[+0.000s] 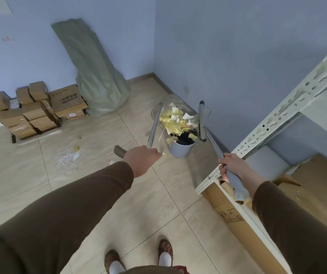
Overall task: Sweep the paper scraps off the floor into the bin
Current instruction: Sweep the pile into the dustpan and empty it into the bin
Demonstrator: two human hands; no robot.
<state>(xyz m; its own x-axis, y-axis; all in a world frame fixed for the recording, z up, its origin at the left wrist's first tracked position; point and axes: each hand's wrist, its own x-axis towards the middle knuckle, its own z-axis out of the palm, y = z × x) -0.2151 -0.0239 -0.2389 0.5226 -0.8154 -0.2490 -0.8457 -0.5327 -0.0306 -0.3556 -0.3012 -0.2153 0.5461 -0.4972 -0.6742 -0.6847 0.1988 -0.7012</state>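
Observation:
My left hand [142, 158] grips the grey handle of a clear dustpan [170, 107], which is tilted over a small pale blue bin [181, 148] near the wall corner. Yellow and white paper scraps [175, 120] tumble out of the dustpan into the bin. My right hand [232, 165] grips the grey handle of a broom [202, 119], whose head stands upright against the wall just right of the bin. A few scraps and a scatter of thin white sticks [67, 158] lie on the tiled floor to the left.
Stacked cardboard boxes [34, 109] and a tall green sack [97, 76] stand against the far wall. A white metal shelf frame [277, 115] with a cardboard box [236, 216] under it runs along the right. My feet [139, 258] are at the bottom.

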